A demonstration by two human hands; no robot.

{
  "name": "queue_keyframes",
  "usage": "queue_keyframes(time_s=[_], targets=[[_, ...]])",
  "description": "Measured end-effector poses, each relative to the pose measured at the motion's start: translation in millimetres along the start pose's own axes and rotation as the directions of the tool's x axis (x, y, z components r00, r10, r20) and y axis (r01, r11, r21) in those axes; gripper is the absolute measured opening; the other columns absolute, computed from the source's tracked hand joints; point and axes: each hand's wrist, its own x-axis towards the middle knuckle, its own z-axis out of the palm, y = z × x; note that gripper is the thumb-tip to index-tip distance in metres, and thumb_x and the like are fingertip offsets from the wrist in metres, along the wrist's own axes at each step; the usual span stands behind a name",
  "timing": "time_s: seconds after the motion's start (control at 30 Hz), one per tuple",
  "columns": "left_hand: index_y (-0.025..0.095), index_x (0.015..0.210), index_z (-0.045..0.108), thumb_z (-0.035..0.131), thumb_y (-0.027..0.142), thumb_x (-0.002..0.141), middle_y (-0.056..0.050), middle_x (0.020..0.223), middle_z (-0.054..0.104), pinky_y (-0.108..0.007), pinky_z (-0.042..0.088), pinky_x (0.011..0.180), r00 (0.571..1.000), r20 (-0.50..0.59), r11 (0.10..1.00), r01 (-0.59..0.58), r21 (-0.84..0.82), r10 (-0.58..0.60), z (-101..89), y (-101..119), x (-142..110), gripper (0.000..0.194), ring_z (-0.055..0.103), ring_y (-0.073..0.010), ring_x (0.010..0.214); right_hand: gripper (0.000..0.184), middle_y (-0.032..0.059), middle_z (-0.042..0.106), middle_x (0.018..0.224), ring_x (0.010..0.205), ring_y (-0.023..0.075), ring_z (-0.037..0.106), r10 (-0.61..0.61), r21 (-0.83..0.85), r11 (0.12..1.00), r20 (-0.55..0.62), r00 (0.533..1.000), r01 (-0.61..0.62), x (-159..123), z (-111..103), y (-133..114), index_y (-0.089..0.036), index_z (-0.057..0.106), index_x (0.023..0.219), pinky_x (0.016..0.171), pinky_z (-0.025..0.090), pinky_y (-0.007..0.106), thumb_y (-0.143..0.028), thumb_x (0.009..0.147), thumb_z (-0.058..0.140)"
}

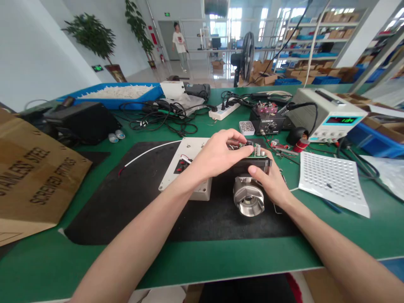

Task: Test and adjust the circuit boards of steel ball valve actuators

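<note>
My left hand (219, 153) rests curled over a green circuit board (257, 150) that sits on top of a black actuator housing (249, 166), its fingertips pinching at the small parts on the board. My right hand (271, 179) grips the right side of that housing, thumb on its front face. Below the housing a stainless steel valve fitting (249, 201) faces me. All of this stands on a black mat (132, 198). A white cover plate (184, 168) with red and white wires lies just left of the housing, partly under my left wrist.
A cardboard box (34, 176) stands at the left. A white perforated tray (331, 181) lies to the right. Behind are a soldering station (268, 122), a bench power supply (331, 115), a power strip (224, 111), tangled black cables (158, 118) and a blue bin (110, 94). A person walks far back.
</note>
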Motion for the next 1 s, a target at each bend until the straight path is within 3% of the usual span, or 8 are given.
queue_keyframes(time_s=[0.4,0.57,0.8,1.0], targets=[[0.019,0.084,0.076,0.075,0.034,0.084,-0.003,0.086,0.075,-0.035,0.054,0.075,0.998,-0.004,0.997,0.063,-0.047,-0.063,3.1,-3,3,0.015,0.07,-0.0195,0.081,0.077,0.0073,0.072,0.124,0.114,0.0308,0.068,-0.003,0.022,1.0,-0.014,1.0,0.003,3,3,8,-0.028,0.048,0.14,0.098,0.057,0.047,-0.065,0.081,0.08],[0.016,0.074,0.073,0.074,0.032,0.085,-0.003,0.081,0.07,-0.036,0.055,0.079,0.998,-0.017,0.998,0.066,-0.019,-0.067,2.1,-5,3,0.019,0.069,-0.0209,0.085,0.087,0.0092,0.071,0.129,0.123,0.033,0.065,-0.038,-0.022,0.999,-0.001,0.999,0.038,3,5,8,-0.027,0.049,0.143,0.102,0.055,0.049,-0.078,0.077,0.074],[0.009,0.077,0.071,0.069,0.035,0.092,-0.003,0.077,0.069,-0.036,0.053,0.078,0.995,0.019,0.993,0.092,0.07,-0.094,0.1,-5,2,0.03,0.067,-0.0186,0.082,0.092,0.0088,0.072,0.127,0.128,0.0345,0.063,-0.019,-0.001,1.0,0.037,0.999,0.019,1,5,9,-0.027,0.046,0.147,0.105,0.053,0.053,-0.079,0.076,0.073],[0.012,0.074,0.068,0.071,0.039,0.092,-0.005,0.078,0.07,-0.04,0.054,0.08,0.994,0.041,0.991,0.095,0.095,-0.099,-4.7,-9,4,0.033,0.067,-0.0217,0.086,0.093,0.0088,0.072,0.127,0.127,0.0356,0.064,-0.022,0.031,0.999,0.032,0.999,0.021,4,9,8,-0.029,0.048,0.145,0.105,0.053,0.055,-0.079,0.071,0.078]])
